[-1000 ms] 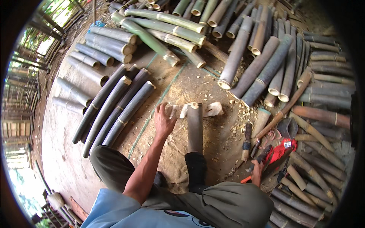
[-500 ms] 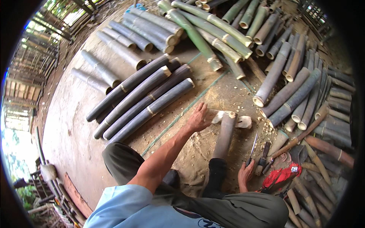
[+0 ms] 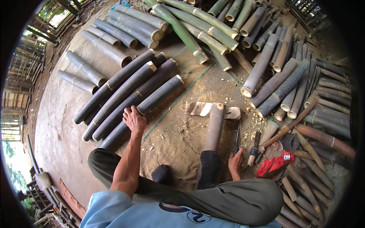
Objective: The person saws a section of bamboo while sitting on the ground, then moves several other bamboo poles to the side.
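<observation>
My left hand [image 3: 134, 119] is closed over the nearest dark bamboo pole [image 3: 161, 95], its fingers curled across the pole by a node. Several more dark bamboo poles [image 3: 125, 87] lie side by side just beyond it. Low on the right, my right hand [image 3: 235, 163] grips a long-bladed knife [image 3: 238, 135], whose blade points away from me. Between the hands, a brown bamboo piece [image 3: 215, 127] extends from my dark-covered foot [image 3: 210, 163], its far end by a pale flat wooden piece [image 3: 197, 108].
Cut bamboo lengths [image 3: 133, 32] lie at the far left, with green poles [image 3: 201, 22] at the back. A large bamboo stack [image 3: 283, 87] fills the right side. Near my right knee are a red cloth [image 3: 275, 164] and a wooden-handled tool [image 3: 253, 150]. Wood chips are scattered about.
My left hand has moved left, from beside the brown bamboo piece onto the nearest dark pole. The knife in my right hand has swung to point more straight ahead. The view has shifted slightly.
</observation>
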A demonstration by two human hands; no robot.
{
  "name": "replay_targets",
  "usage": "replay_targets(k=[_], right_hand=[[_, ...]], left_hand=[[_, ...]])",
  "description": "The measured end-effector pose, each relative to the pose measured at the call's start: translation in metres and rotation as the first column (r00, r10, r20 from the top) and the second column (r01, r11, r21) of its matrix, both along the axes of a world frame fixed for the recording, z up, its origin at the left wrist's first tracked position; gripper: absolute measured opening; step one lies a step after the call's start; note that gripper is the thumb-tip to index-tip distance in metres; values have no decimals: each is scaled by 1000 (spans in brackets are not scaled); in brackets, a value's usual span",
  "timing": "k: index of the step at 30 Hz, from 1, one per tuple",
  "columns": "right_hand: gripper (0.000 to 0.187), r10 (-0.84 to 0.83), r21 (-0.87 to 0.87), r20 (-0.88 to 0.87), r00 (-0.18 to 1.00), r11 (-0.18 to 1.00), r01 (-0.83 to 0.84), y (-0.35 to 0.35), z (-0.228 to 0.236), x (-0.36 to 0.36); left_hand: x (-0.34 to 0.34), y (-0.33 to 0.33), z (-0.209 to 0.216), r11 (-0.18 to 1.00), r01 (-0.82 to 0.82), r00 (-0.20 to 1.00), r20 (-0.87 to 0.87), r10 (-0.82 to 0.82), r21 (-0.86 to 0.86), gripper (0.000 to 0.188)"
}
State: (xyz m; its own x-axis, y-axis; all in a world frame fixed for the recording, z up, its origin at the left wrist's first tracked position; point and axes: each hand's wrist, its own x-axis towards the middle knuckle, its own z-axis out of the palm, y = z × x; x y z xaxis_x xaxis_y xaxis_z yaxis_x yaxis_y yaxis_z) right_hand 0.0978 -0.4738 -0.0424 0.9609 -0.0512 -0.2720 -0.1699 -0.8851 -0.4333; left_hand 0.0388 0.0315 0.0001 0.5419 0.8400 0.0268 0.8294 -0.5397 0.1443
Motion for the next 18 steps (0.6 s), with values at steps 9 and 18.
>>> replay_targets(k=[9, 18], right_hand=[[76, 135, -8, 168, 976, 991, -136, -31, 16, -50], [77, 83, -168, -130, 988, 980, -104, -41, 33, -137]], left_hand=[[3, 22, 5, 979, 108, 983, -127, -131, -170, 50], [11, 32, 4, 975, 88, 979, -165, -123, -204, 51]])
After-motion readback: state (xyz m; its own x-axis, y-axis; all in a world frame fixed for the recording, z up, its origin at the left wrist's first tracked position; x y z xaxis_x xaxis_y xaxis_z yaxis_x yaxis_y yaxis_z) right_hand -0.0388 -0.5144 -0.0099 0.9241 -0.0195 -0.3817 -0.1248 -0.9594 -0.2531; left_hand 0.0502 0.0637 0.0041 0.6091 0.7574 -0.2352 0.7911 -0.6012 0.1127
